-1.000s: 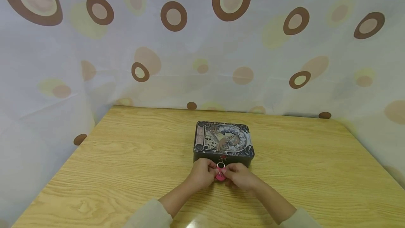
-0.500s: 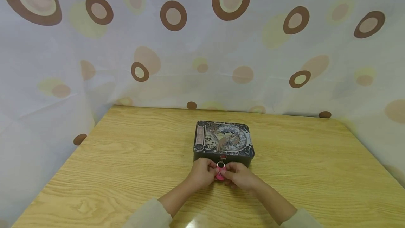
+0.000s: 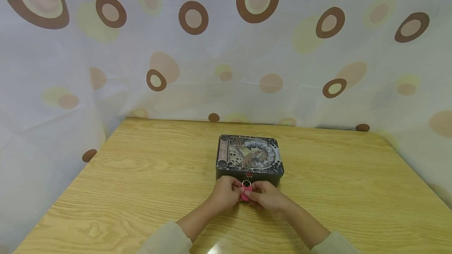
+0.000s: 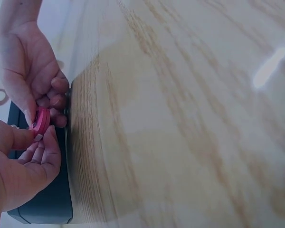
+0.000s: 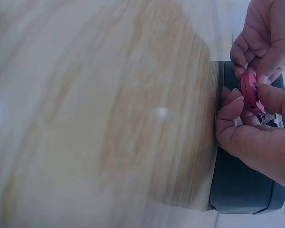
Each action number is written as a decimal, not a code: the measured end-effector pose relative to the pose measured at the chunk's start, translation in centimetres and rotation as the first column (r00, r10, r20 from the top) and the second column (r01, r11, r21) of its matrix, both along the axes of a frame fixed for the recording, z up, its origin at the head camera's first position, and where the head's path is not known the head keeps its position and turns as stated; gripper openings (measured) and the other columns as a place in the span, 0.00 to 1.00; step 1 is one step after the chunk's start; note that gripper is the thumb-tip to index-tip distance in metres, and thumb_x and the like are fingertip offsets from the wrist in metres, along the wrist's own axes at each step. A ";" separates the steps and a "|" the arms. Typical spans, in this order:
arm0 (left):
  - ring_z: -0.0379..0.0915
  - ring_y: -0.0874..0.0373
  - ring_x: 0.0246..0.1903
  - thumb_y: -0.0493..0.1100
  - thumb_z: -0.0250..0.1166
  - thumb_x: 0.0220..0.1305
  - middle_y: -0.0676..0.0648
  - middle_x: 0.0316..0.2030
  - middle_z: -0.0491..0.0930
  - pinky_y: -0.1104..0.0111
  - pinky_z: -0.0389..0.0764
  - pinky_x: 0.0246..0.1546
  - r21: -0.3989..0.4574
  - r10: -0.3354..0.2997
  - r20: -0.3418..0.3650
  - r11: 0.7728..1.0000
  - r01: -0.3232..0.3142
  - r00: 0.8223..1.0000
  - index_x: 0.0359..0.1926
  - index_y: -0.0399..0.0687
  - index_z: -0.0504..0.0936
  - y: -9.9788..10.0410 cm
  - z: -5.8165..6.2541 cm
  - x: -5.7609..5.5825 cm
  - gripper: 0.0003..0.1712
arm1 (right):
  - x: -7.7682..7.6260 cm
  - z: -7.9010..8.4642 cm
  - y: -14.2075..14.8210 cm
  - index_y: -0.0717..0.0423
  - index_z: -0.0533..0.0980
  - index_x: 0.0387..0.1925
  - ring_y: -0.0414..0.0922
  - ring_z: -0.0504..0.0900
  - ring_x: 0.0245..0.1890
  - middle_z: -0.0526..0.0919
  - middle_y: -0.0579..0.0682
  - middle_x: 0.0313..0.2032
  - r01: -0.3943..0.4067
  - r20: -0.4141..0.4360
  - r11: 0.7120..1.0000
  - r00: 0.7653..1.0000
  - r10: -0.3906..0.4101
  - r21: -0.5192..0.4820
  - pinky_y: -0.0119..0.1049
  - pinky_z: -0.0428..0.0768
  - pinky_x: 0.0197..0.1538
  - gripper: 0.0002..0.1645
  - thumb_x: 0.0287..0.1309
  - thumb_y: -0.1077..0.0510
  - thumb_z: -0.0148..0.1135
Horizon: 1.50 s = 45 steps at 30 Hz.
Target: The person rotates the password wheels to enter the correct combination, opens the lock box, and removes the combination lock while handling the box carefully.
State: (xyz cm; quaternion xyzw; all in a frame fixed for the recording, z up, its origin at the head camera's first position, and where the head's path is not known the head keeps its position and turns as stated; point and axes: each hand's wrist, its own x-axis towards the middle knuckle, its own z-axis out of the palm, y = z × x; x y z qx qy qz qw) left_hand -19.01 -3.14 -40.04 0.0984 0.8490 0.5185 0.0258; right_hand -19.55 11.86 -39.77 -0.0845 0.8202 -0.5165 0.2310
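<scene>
A small pink padlock [image 3: 246, 196] with a silver shackle is at the front of a dark tin box [image 3: 250, 154] with a patterned lid. My left hand [image 3: 226, 193] pinches the padlock's left side between thumb and fingers. On its right side my right hand [image 3: 268, 196] grips it too, the thumb lying across the front face. In the left wrist view the padlock [image 4: 42, 121] shows edge-on between both hands. The right wrist view shows the pink body [image 5: 249, 92] and a metal clasp [image 5: 270, 118] on the box behind it. Fingers partly cover the padlock's face.
The box stands on a light wood-grain table [image 3: 148, 175], with its lid down. Behind and beside the table hangs a pale curtain [image 3: 226, 50] with brown and beige circles.
My right thumb has slid leftward across the padlock's front, covering more of its face. The left hand and the box have stayed in place.
</scene>
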 end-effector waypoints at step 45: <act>0.67 0.64 0.17 0.29 0.59 0.52 0.41 0.22 0.78 0.77 0.67 0.16 -0.002 0.002 0.027 1.000 -0.002 1.000 0.26 0.28 0.78 -0.1 0.0 -0.1 0.04 | 0.1 0.2 0.1 0.71 0.71 0.37 0.37 0.74 0.23 0.77 0.47 0.23 0.051 0.018 0.999 0.999 -0.051 -0.011 0.30 0.72 0.27 0.14 0.62 0.60 0.46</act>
